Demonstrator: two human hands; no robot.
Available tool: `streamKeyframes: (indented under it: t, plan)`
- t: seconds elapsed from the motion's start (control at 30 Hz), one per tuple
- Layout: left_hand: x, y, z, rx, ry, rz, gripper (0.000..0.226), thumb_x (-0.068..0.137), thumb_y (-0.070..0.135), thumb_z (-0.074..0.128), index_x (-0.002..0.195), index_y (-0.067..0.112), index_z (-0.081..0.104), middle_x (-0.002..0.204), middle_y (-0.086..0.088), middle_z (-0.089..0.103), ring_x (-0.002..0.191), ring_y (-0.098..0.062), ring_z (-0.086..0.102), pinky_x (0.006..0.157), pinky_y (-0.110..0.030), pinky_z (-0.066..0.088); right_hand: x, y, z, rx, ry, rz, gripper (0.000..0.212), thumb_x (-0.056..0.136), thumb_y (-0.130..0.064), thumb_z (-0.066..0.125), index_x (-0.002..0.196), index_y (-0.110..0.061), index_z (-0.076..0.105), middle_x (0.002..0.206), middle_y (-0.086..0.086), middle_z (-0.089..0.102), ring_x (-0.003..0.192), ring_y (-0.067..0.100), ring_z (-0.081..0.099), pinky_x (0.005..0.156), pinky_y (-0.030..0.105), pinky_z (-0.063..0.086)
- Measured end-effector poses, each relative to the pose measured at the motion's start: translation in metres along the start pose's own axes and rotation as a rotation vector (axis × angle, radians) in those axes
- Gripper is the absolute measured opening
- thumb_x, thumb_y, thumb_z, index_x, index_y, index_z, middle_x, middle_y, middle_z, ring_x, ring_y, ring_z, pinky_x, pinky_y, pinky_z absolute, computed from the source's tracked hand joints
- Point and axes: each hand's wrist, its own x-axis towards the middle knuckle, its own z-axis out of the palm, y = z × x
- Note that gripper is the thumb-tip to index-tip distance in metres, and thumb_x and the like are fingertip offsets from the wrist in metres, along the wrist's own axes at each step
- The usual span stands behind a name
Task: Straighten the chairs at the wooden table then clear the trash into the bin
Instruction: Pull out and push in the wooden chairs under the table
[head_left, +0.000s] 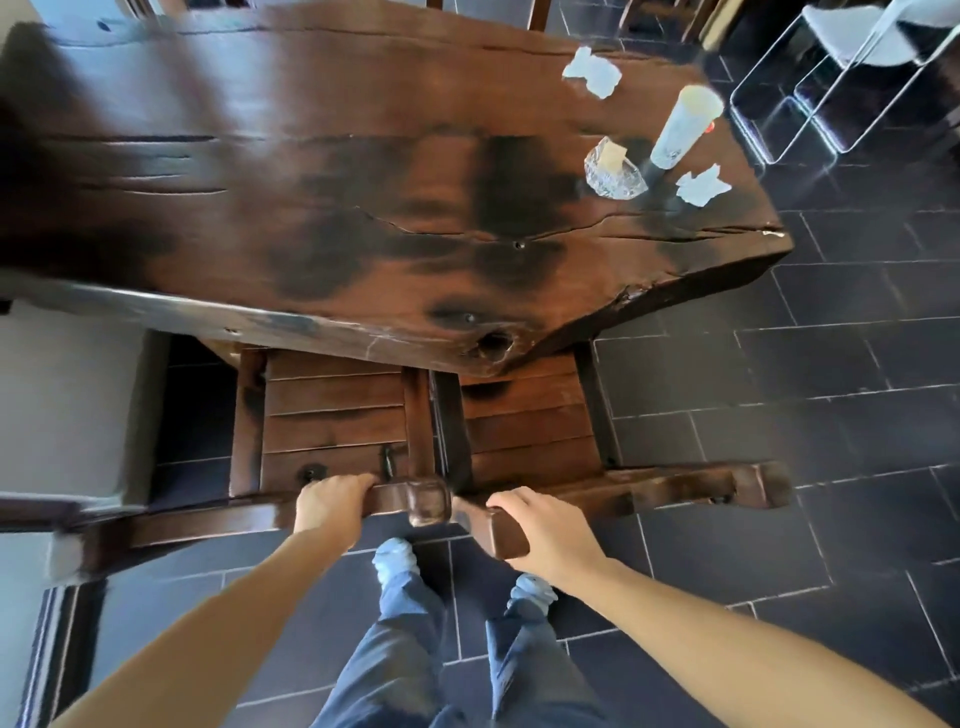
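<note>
Two dark wooden chairs stand side by side, seats partly under the wooden table (332, 171). My left hand (332, 501) grips the top rail of the left chair (332, 410). My right hand (545, 530) grips the top rail end of the right chair (524, 415). On the table's far right lie a crumpled white paper (595, 73), a clear plastic bottle (683, 124), a crushed clear wrapper (613, 169) and another crumpled paper (701, 184). No bin is in view.
Dark tiled floor (779, 415) spreads to the right and under my feet. Clear acrylic chairs (841, 78) stand at the far right beyond the table. A pale wall or cabinet (57, 395) is at the left. More chair backs show at the table's far side.
</note>
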Motion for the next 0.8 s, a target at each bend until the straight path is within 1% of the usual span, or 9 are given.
streamKeyframes:
  t: [0.1, 0.27, 0.47, 0.63, 0.8]
  plan:
    - [0.003, -0.005, 0.000, -0.032, -0.009, 0.009, 0.058, 0.080, 0.009, 0.052, 0.126, 0.043, 0.048, 0.113, 0.005, 0.067, 0.103, -0.021, 0.064, 0.082, -0.031, 0.049, 0.000, -0.005, -0.002, -0.007, 0.006, 0.036, 0.062, 0.072, -0.030, 0.073, 0.128, -0.033, 0.045, 0.125, -0.010, 0.055, 0.103, 0.021, 0.060, 0.081, 0.037, 0.050]
    - [0.006, -0.007, 0.003, -0.055, -0.028, 0.032, 0.054, 0.081, 0.012, 0.053, 0.125, 0.043, 0.051, 0.109, 0.005, 0.068, 0.099, -0.022, 0.064, 0.078, -0.030, 0.050, -0.001, -0.018, -0.001, 0.028, 0.024, 0.090, 0.061, 0.075, -0.029, 0.073, 0.130, -0.032, 0.046, 0.130, -0.008, 0.053, 0.101, 0.025, 0.061, 0.081, 0.035, 0.047]
    - [0.007, -0.009, 0.001, -0.048, -0.055, 0.032, 0.056, 0.079, 0.015, 0.056, 0.126, 0.046, 0.049, 0.110, 0.005, 0.068, 0.099, -0.022, 0.064, 0.076, -0.030, 0.050, 0.006, -0.037, 0.006, 0.039, 0.048, 0.086, 0.063, 0.077, -0.030, 0.071, 0.133, -0.029, 0.043, 0.129, -0.003, 0.054, 0.104, 0.026, 0.060, 0.084, 0.038, 0.048]
    - [0.006, -0.007, 0.000, -0.051, -0.072, 0.017, 0.056, 0.081, 0.016, 0.059, 0.127, 0.045, 0.049, 0.113, 0.007, 0.067, 0.100, -0.020, 0.064, 0.075, -0.028, 0.050, 0.010, -0.037, 0.001, -0.010, -0.008, 0.057, 0.069, 0.077, -0.026, 0.073, 0.137, -0.024, 0.038, 0.133, 0.001, 0.053, 0.110, 0.028, 0.058, 0.087, 0.042, 0.049]
    - [0.006, -0.001, 0.000, -0.037, -0.091, -0.024, 0.056, 0.080, 0.013, 0.059, 0.128, 0.041, 0.051, 0.115, 0.005, 0.066, 0.103, -0.022, 0.063, 0.077, -0.030, 0.051, 0.009, -0.037, -0.003, -0.022, -0.021, 0.042, 0.068, 0.079, -0.025, 0.072, 0.138, -0.024, 0.037, 0.132, 0.002, 0.055, 0.111, 0.028, 0.058, 0.087, 0.040, 0.049]
